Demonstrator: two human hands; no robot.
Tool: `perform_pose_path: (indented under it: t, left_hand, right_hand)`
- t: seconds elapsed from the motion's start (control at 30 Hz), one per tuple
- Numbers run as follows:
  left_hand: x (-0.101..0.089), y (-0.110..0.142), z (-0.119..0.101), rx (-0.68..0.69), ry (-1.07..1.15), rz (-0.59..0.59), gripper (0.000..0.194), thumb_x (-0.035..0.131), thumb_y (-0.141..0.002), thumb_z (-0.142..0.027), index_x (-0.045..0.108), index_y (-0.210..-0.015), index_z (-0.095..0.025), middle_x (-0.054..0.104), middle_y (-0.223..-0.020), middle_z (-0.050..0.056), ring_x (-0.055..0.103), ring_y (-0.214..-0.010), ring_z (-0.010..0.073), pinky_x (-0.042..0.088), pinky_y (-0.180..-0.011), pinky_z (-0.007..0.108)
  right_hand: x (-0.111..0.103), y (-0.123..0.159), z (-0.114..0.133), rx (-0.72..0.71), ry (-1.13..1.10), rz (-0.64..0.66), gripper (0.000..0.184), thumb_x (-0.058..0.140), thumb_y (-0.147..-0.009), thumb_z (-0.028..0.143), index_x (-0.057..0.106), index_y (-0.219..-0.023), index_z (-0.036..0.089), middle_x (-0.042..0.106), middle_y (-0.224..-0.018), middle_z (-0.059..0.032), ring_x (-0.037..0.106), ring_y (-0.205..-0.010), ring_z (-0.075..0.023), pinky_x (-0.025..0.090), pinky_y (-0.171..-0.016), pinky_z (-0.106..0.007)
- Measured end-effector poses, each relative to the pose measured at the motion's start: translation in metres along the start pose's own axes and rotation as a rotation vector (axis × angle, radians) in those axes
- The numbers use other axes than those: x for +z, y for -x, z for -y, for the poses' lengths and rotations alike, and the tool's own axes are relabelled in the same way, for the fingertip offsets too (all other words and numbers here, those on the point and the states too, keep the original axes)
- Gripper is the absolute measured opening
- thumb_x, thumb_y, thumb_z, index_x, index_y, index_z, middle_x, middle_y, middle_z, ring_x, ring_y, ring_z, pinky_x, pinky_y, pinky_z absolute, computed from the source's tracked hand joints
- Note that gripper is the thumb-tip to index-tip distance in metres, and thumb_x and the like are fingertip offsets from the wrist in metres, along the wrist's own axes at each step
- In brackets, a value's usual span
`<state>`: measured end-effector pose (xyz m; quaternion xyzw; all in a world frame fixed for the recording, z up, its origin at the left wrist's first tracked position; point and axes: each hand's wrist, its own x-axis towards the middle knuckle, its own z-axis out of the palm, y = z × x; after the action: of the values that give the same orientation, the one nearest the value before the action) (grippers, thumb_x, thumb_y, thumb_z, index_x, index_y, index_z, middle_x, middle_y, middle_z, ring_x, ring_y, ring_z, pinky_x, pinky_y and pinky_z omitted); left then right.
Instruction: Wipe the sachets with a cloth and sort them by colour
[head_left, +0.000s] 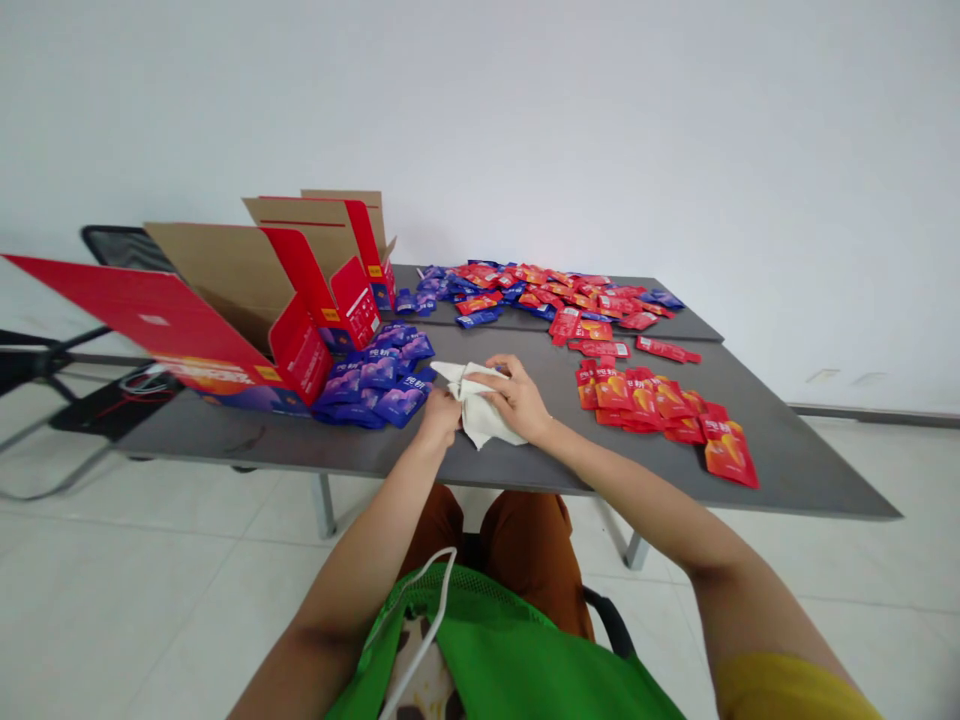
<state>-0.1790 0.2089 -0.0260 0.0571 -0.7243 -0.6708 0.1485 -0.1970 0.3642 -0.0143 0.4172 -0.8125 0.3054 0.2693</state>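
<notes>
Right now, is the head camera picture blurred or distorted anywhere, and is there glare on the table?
Head view: wide-angle bending stretches the left forearm and right forearm and slants the table; the red sachets look sharp; even light, no strong glare.

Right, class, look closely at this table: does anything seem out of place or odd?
Yes: at the far end of the grey table, red and blue sachets lie mixed in one heap, which looks odd because the nearer blue sachets and nearer red sachets sit in separate single-colour piles.
</notes>
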Motion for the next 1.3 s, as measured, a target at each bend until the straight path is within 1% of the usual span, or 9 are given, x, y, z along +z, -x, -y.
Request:
perform_pose_path:
  t: [0.1,0.17,0.27,0.5,0.67,0.8,0.97,1.1,1.3]
  left_hand:
    - [0.003,0.001,0.006,-0.225,0.392,0.027,0.018,0.066,-0.072,-0.015,0.062,-0.089,-0.012,0.069,-0.067,0.004,0.07,-0.072,0.0209,0.056,-0.069,0.031]
    - [0.003,0.004,0.008,-0.293,0.492,-0.022,0.011,0.062,-0.073,-0.012,0.061,-0.084,-0.013,0.068,-0.064,0.004,0.07,-0.07,0.0196,0.057,-0.069,0.03]
    - [-0.001,0.009,0.008,-0.35,0.445,-0.065,0.009,0.053,-0.079,-0.009,0.061,-0.083,-0.011,0.068,-0.063,0.006,0.071,-0.068,0.0194,0.058,-0.071,0.031]
    - [-0.017,0.002,-0.001,-0.559,0.371,0.261,0.03,0.039,-0.085,-0.008,0.057,-0.106,0.003,0.07,-0.069,0.02,0.073,-0.071,0.0253,0.06,-0.072,0.035]
    - [-0.024,-0.004,-0.003,-0.706,0.451,0.341,0.046,0.034,-0.086,-0.015,0.052,-0.118,0.011,0.071,-0.081,0.026,0.073,-0.079,0.0285,0.06,-0.069,0.035]
    - [-0.023,-0.007,-0.002,-0.726,0.471,0.32,0.046,0.039,-0.083,-0.016,0.053,-0.12,0.008,0.071,-0.085,0.026,0.073,-0.083,0.0291,0.061,-0.07,0.036]
    - [-0.021,-0.002,-0.001,-0.636,0.474,0.262,0.027,0.045,-0.089,-0.021,0.063,-0.103,-0.007,0.073,-0.083,0.017,0.073,-0.074,0.0219,0.06,-0.07,0.032]
    - [-0.024,0.003,0.004,-0.572,0.481,0.314,0.022,0.046,-0.087,-0.015,0.064,-0.099,-0.008,0.074,-0.084,0.016,0.073,-0.081,0.0215,0.059,-0.081,0.035]
    - [-0.026,0.006,0.002,-0.593,0.447,0.374,0.028,0.041,-0.082,-0.012,0.06,-0.099,-0.002,0.073,-0.084,0.023,0.073,-0.084,0.0261,0.058,-0.083,0.038]
  right_hand:
    - [0.022,0.0,0.004,0.019,0.11,0.074,0.041,0.045,-0.097,0.046,0.062,-0.131,0.031,0.041,-0.132,-0.0106,0.045,-0.11,-0.0228,0.038,-0.1,-0.039]
    - [0.029,-0.003,0.002,0.045,0.216,0.149,0.045,0.043,-0.097,0.049,0.06,-0.134,0.03,0.041,-0.134,-0.0129,0.04,-0.116,-0.0261,0.034,-0.101,-0.043]
    - [0.029,-0.012,-0.008,0.141,0.346,0.265,0.048,0.036,-0.098,0.053,0.06,-0.134,0.032,0.043,-0.136,-0.0128,0.036,-0.119,-0.0293,0.034,-0.1,-0.045]
    - [0.018,-0.035,-0.043,0.329,0.556,0.428,0.049,0.033,-0.098,0.055,0.054,-0.138,0.035,0.052,-0.132,-0.0108,0.04,-0.117,-0.0323,0.045,-0.087,-0.04]
    - [-0.007,-0.05,-0.061,0.43,0.517,0.448,0.043,0.039,-0.099,0.046,0.055,-0.137,0.033,0.058,-0.123,-0.0107,0.055,-0.107,-0.0263,0.045,-0.088,-0.035]
    - [-0.02,-0.045,-0.044,0.22,0.308,0.334,0.041,0.039,-0.101,0.039,0.054,-0.138,0.03,0.059,-0.121,-0.0066,0.06,-0.103,-0.02,0.045,-0.087,-0.028]
    - [-0.003,-0.021,-0.016,-0.066,0.19,0.386,0.039,0.039,-0.101,0.038,0.058,-0.135,0.029,0.055,-0.127,-0.0062,0.058,-0.107,-0.0176,0.044,-0.091,-0.028]
    - [0.007,-0.022,-0.023,-0.032,0.3,0.476,0.042,0.039,-0.1,0.044,0.055,-0.138,0.034,0.056,-0.124,-0.0066,0.058,-0.106,-0.0191,0.044,-0.09,-0.029]
    - [0.007,-0.058,-0.047,0.185,0.485,0.601,0.043,0.041,-0.098,0.048,0.055,-0.137,0.037,0.061,-0.122,-0.0085,0.06,-0.108,-0.0259,0.045,-0.088,-0.033]
